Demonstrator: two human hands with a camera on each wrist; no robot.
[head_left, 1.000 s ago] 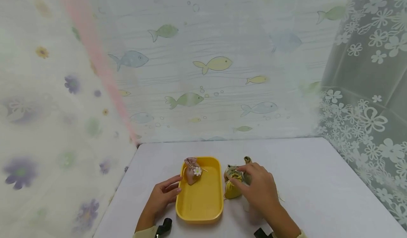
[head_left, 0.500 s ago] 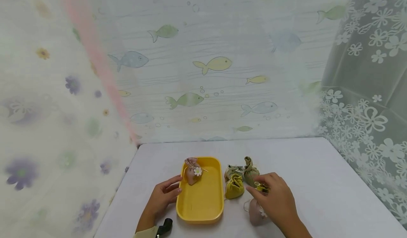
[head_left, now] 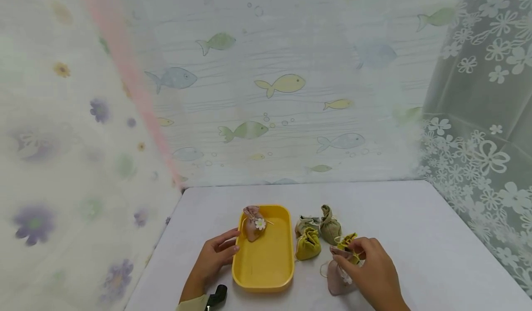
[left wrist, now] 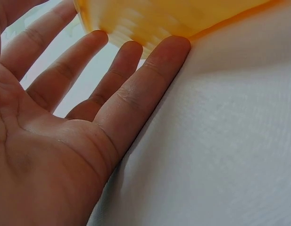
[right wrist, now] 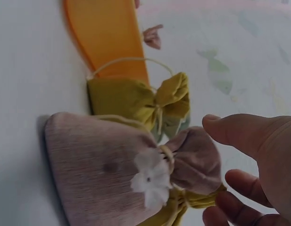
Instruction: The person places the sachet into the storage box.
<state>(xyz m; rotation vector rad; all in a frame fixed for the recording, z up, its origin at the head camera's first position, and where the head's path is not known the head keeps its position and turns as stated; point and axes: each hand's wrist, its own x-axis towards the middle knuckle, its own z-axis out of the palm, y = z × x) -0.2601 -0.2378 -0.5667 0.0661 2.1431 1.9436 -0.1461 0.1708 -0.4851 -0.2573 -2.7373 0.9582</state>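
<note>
Right hand [head_left: 374, 271] pinching a yellow drawstring pouch [head_left: 347, 243] above a pink flower-tagged pouch [head_left: 337, 279], left hand [head_left: 214, 258] released, straight fingers touching the yellow tray [head_left: 262, 281] on the white table [head_left: 415, 228]

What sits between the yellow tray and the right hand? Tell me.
In the head view, a mustard pouch lies on the table between the tray and the right hand, near the tray's right rim.
</note>
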